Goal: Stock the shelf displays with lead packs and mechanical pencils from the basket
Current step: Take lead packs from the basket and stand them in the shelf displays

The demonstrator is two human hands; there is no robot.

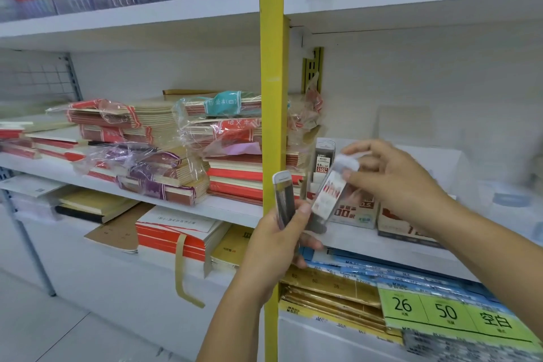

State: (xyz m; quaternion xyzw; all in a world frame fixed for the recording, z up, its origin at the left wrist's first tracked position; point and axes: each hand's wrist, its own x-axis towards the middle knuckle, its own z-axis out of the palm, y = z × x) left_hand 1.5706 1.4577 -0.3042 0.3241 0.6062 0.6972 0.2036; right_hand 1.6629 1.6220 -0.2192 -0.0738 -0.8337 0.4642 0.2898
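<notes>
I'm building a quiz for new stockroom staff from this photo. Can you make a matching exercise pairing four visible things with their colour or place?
Things:
1. upright post
2. left hand
3. right hand
4. number label

Descriptions:
A. green, lowest shelf
B. yellow
C. grips lead packs by the post
D. pinches one lead pack by its top

Pairs: 1-B, 2-C, 3-D, 4-A

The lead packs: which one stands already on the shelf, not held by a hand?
The dark lead pack standing upright in the display box beside the yellow post. The others are held: one in the left hand, one in the right hand.
</notes>
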